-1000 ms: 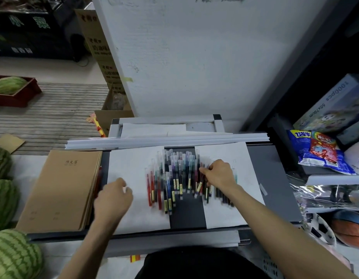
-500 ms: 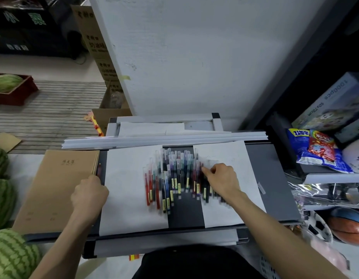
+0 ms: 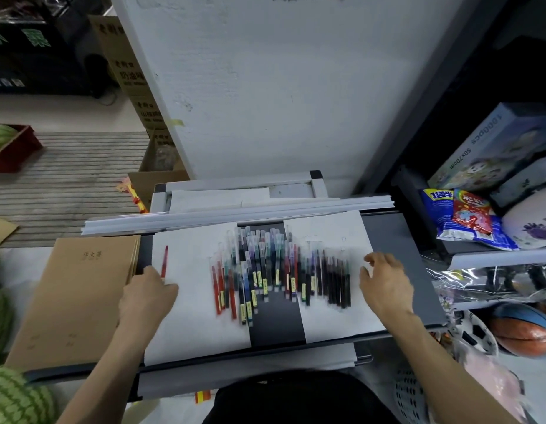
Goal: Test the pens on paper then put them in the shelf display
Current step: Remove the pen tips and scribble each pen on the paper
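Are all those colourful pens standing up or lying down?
Lying down. The pens lie flat in a row, side by side, across the white paper and the dark surface between the sheets.

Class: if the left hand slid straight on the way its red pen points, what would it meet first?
Likely the stack of white strips beyond the left paper sheet. The sheet ahead of the left hand and red pen looks bare, though depth is unclear.
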A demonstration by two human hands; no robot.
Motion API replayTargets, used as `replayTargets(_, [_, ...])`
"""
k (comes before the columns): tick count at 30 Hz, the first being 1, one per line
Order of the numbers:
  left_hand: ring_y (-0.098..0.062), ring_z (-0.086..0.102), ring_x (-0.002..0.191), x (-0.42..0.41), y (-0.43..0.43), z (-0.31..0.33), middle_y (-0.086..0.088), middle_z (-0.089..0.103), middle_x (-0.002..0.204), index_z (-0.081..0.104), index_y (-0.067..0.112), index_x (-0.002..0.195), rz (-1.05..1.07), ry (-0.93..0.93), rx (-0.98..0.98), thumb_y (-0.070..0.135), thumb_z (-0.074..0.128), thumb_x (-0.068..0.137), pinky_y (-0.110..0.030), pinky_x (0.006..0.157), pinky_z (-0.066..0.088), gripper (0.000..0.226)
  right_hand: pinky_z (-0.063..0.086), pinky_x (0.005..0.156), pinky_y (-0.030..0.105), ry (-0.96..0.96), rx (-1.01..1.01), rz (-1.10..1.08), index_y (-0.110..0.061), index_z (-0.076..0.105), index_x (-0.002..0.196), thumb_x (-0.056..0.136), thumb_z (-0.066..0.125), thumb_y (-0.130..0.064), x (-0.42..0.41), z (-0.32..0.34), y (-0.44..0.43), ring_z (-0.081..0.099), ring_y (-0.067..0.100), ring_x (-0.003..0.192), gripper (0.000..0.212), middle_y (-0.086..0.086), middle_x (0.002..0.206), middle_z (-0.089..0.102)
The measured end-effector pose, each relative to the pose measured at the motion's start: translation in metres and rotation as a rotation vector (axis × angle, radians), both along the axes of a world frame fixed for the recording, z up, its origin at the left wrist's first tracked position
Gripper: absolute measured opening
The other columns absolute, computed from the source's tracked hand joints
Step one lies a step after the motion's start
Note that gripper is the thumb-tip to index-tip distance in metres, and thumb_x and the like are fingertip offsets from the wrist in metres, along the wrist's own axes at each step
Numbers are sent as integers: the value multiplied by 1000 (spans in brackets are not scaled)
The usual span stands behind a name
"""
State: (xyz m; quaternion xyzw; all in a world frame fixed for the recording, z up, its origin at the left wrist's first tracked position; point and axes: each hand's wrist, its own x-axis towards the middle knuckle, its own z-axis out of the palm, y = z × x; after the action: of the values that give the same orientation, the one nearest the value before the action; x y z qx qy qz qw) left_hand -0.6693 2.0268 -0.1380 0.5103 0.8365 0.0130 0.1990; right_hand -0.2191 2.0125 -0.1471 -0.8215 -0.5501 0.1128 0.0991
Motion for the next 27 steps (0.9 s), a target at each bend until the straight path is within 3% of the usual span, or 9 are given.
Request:
replayTargets(6, [-19, 60, 58, 60, -11, 12, -2, 62, 71, 52, 15, 80, -190, -132, 35, 21, 56, 97, -28, 47, 38, 19, 53, 89, 49, -42, -119, -109, -7, 64, 118, 99, 60, -19, 33, -16, -9, 59, 39, 113, 23, 17, 124, 61])
replayTargets(11, [-26, 61, 64, 100, -23, 19, -4, 65, 72, 55, 17, 78, -249, -305, 12, 22, 47, 98, -34, 55, 43, 22, 51, 81, 43, 29, -103, -147, -3, 70, 106, 100, 60, -16, 42, -24, -10, 65, 43, 96, 17, 22, 109, 68])
replayTargets(16, [-23, 57, 62, 116, -36, 21, -1, 61, 66, 49, 20, 73, -299, -399, -6, 24, 44, 98, -33, 53, 32, 25, 54, 81, 44, 99, -5, -167, -6, 69, 102, 100, 61, -13, 39, -19, -10, 64, 37, 82, 11, 19, 108, 65])
replayTargets(21, [-8, 58, 54, 122, -40, 29, 15, 63, 66, 53, 27, 79, -440, -517, 8, 41, 46, 106, -31, 54, 34, 30, 51, 87, 33, 441, 28, -146, -12, 73, 113, 103, 61, -21, 16, 6, -7, 69, 27, 93, 19, 4, 103, 74])
replayTargets(24, [-5, 60, 55, 124, -40, 39, 15, 63, 68, 57, 34, 93, -540, -545, 71, 51, 43, 109, -24, 53, 35, 27, 53, 72, 27, 810, -10, -78, -21, 76, 102, 103, 64, -25, -13, 32, -9, 67, 17, 75, 13, -5, 85, 74])
replayTargets(27, [-5, 61, 55, 122, -40, 49, 15, 63, 71, 61, 38, 104, -629, -548, 124, 55, 42, 109, -18, 52, 37, 26, 44, 58, 21, 1110, -68, 78, -23, 81, 97, 102, 65, -20, -38, 57, -15, 52, 14, 64, 16, 1, 69, 63])
